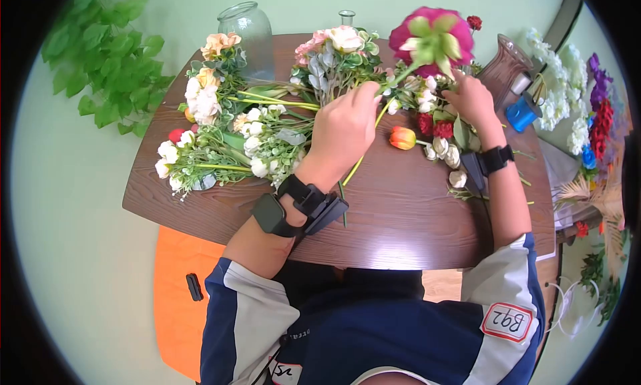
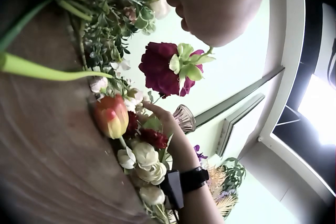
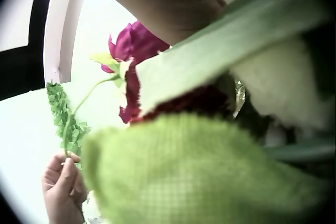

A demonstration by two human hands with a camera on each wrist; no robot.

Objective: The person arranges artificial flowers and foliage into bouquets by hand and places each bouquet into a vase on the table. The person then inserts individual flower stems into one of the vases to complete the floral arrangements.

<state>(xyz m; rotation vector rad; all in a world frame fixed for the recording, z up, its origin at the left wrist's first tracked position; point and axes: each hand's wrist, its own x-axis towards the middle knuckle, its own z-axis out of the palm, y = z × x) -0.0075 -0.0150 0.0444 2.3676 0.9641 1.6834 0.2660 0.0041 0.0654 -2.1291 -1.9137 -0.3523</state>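
My left hand pinches the green stem of a magenta peony between thumb and fingers. The bloom is raised over the table's far side, its green sepals turned toward me; the right wrist view shows the pinch on the stem. Just below the bloom, my right hand reaches among the small flowers, its index finger extended in the left wrist view. Nearest to it are dark red flowers, white rosebuds and an orange-yellow tulip. In the right wrist view leaves hide its fingertips.
White and peach flowers lie in bunches on the left of the brown table. A pink-and-white bouquet is at the back. A glass jar, a pinkish glass vase and a blue spool stand around the rim.
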